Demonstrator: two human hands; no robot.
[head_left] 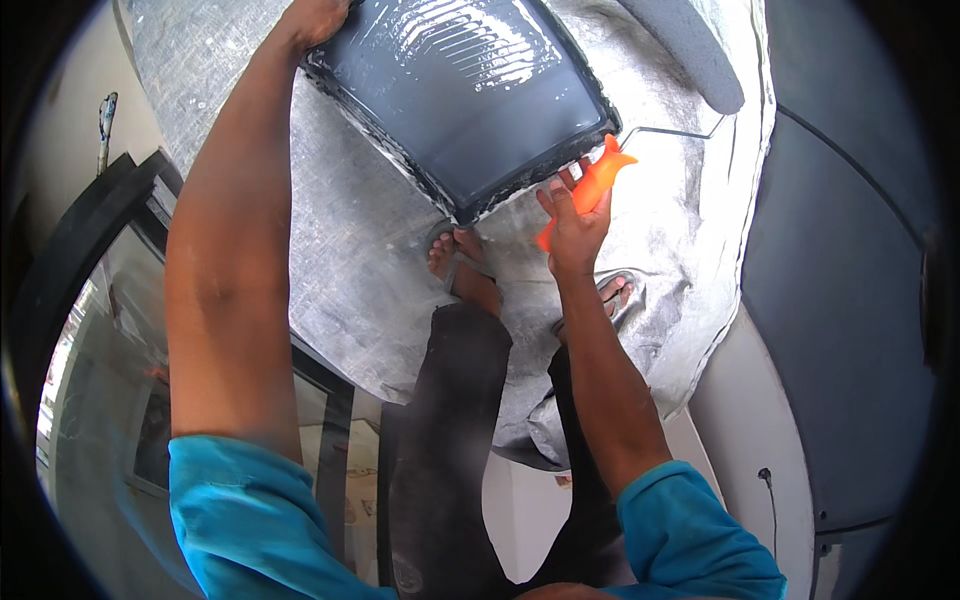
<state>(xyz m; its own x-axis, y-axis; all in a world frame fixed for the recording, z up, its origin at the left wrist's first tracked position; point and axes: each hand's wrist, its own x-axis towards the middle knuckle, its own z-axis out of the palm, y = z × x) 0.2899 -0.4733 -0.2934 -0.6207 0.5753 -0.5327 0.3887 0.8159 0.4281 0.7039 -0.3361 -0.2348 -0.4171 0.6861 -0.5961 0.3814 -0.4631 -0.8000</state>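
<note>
A black paint tray holds glossy grey paint, with ridges showing through at its far end. At the tray's far left corner, my left hand closes over the rim; the frame's top edge cuts off part of it. Beside the near right corner, my right hand wraps round the orange handle of a paint roller. From that handle a thin metal rod runs right toward the grey, paint-covered roller sleeve, which lies over the sheet at upper right.
A silvery-grey drop sheet covers the floor under the tray and my sandalled feet. On the left stands a dark-framed glass panel, with a paint-smeared brush near its top. A dark grey wall rises at right, near a hanging cable.
</note>
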